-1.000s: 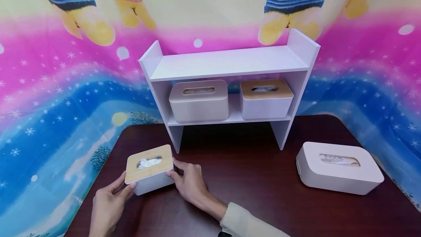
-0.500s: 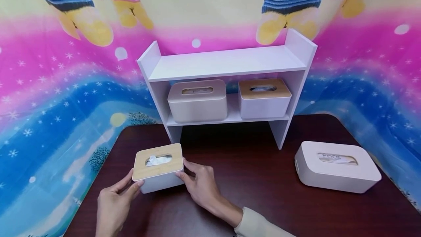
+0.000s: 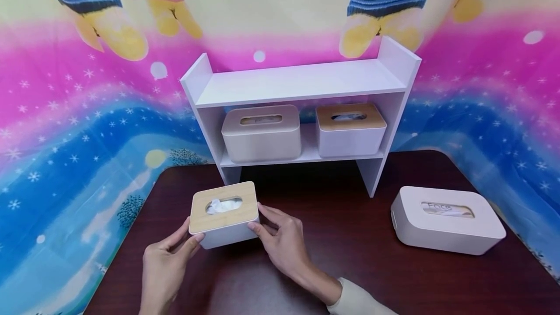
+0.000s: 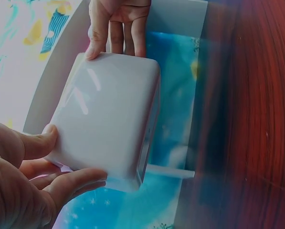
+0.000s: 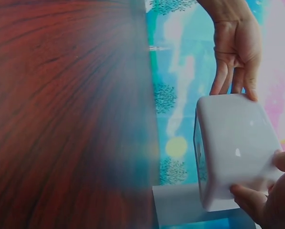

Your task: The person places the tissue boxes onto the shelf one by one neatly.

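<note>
Tissue box (image 3: 225, 221) between my left hand (image 3: 163, 267) and right hand (image 3: 285, 246), in front of the shelf (image 3: 302, 81).
My fingers (image 3: 191, 245) are at its left and right ends, above the worktop (image 3: 337, 237). Behind, the shelf stands on the worktop, with a backdrop (image 3: 262, 18) behind that. On the shelf's lower board (image 3: 308, 147), a second box (image 3: 262, 142) sits left and a third box (image 3: 351, 141) right, apart from each other. A fourth box (image 3: 446, 225) lies on the worktop to my right, well apart from the tissue box.

A staged tabletop corner: a snowflake-printed cloth backdrop (image 3: 57, 208) (pink and blue) surrounds a dark table (image 3: 341, 242)
</note>
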Tool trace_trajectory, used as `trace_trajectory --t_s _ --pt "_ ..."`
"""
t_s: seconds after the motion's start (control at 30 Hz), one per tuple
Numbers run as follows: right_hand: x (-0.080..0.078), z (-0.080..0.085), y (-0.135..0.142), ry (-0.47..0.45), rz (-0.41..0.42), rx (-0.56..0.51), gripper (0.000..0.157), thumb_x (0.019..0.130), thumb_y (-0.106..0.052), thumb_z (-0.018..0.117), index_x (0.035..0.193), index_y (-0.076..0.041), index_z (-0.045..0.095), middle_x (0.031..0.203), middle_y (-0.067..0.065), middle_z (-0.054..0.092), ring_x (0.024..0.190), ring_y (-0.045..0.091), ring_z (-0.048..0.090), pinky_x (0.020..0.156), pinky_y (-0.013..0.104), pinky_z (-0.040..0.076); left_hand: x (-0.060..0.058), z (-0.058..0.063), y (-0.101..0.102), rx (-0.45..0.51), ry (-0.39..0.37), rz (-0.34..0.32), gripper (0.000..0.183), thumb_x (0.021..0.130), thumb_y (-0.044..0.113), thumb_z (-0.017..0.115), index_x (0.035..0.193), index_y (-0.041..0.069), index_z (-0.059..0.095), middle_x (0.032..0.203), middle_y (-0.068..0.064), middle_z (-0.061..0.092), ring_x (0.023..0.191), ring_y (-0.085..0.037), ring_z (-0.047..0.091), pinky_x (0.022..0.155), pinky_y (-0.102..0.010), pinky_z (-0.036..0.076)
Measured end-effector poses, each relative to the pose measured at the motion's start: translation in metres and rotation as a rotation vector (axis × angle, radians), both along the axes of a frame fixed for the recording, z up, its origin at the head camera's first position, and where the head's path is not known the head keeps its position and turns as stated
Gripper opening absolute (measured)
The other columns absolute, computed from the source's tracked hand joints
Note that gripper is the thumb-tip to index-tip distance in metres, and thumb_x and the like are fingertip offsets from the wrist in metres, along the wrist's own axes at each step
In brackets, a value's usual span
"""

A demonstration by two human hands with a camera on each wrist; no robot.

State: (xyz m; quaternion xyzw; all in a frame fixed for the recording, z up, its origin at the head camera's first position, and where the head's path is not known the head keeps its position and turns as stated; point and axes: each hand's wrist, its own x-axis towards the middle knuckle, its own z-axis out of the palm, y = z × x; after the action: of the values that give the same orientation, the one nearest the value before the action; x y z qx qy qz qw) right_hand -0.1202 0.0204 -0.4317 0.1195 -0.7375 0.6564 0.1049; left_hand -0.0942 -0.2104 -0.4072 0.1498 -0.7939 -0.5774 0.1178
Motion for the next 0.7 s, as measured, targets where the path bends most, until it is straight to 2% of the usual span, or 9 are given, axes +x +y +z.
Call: trace_trajectory --t_s 0.3,0.53,0.7 --pt "0.006 0.01 0.015 -0.008 -0.027 0.016 0.053 0.094 -0.018 0.085 0.143 -0.005 0.068 0.142 0.016 0.07 0.117 0.027 0.075 0.088 0.025 0.062 0.0 0.011 0.011 -0.006 -0.008 -0.036 0.054 0.095 0.005 0.081 0.146 0.011 0.063 0.152 -0.007 0.062 0.11 0.0 0.07 0.082 -0.025 0.064" --pt "0.008 0.018 0.025 0.051 -0.074 0.063 0.052 0.094 -0.015 0.085 0.143 -0.006 0.069 0.136 0.013 0.074 0.11 0.024 0.077 0.085 0.026 0.063 -0.004 0.019 0.018 0.032 -0.011 -0.067 0.054 0.095 0.006 0.082 0.145 0.014 0.065 0.152 -0.006 0.062 0.105 0.005 0.072 0.082 -0.024 0.064" --pt "0.008 0.029 0.033 0.085 -0.089 0.109 0.052 0.093 -0.011 0.085 0.143 -0.007 0.07 0.133 0.012 0.075 0.111 0.02 0.077 0.084 0.024 0.063 -0.007 0.029 0.024 0.031 0.012 -0.09 0.054 0.095 0.005 0.081 0.145 0.012 0.065 0.152 -0.008 0.063 0.107 -0.001 0.074 0.082 -0.025 0.064"
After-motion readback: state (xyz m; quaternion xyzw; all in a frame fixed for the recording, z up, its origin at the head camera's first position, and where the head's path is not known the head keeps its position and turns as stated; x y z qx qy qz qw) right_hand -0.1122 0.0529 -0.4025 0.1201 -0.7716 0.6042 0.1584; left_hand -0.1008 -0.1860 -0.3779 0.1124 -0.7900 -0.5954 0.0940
